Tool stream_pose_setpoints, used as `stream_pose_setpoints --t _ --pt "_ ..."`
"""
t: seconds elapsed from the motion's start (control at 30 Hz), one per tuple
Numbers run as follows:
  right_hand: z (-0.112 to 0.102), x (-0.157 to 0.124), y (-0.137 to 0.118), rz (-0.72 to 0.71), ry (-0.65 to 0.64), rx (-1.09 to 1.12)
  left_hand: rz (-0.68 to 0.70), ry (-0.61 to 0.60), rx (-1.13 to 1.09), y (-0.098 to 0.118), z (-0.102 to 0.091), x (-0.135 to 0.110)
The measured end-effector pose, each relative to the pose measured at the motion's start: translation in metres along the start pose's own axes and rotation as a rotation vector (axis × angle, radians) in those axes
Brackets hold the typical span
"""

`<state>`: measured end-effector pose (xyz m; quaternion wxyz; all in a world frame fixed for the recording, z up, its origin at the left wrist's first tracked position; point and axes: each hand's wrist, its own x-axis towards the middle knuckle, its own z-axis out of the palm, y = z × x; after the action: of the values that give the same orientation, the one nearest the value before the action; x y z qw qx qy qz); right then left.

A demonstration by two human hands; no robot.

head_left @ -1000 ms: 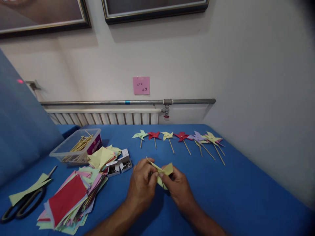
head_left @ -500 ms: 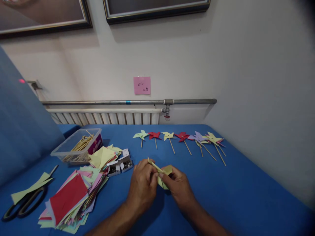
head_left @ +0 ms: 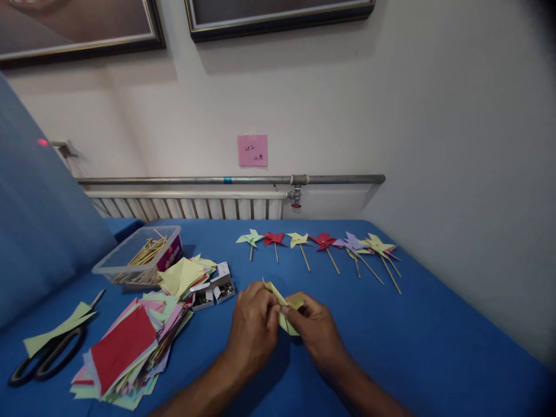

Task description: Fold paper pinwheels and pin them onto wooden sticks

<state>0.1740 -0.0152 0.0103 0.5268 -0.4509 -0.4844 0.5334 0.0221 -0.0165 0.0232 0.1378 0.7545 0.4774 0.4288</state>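
Note:
My left hand and my right hand meet over the blue table, both pinched on a folded yellow paper piece with a thin stick poking up at its left. Fingers of both hands are curled round the paper. A row of finished paper pinwheels on sticks lies beyond the hands, near the table's far edge.
A pile of coloured paper squares lies at the left, with black scissors and a yellow strip beside it. A clear tub of wooden sticks and small boxes of pins stand behind. A radiator and pipe run along the wall.
The hands have closed a little tighter round the yellow paper, folding it smaller. The view has shifted slightly right.

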Motion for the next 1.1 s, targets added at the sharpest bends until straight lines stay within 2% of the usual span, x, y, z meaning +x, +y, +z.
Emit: stream_pose_setpoints --t 0.33,0.53,0.6,0.67,0.77,0.83,0.9,1.1 --pt "0.002 0.000 0.001 -0.017 -0.008 0.027 -0.113 0.060 -0.124 -0.002 0.002 0.002" --pt "0.000 0.004 0.009 0.044 0.040 0.103 -0.144 0.075 -0.205 0.000 0.001 0.002" --pt "-0.001 0.005 0.009 0.052 0.079 0.106 -0.209 0.090 -0.259 0.001 0.000 0.004" --pt "-0.002 0.005 0.008 0.042 0.113 0.104 -0.338 0.098 -0.338 0.001 -0.001 0.007" --pt "-0.003 0.003 0.006 0.021 0.124 0.100 -0.533 -0.006 -0.561 0.000 -0.001 0.012" --pt "-0.002 0.003 0.006 0.023 0.096 0.093 -0.609 -0.118 -0.726 0.000 0.000 0.014" --pt "-0.001 0.002 0.006 0.026 0.066 0.086 -0.664 -0.175 -0.831 -0.001 0.001 0.015" --pt "-0.001 0.004 0.008 0.041 0.043 0.037 -0.689 -0.127 -0.957 -0.002 0.005 0.014"
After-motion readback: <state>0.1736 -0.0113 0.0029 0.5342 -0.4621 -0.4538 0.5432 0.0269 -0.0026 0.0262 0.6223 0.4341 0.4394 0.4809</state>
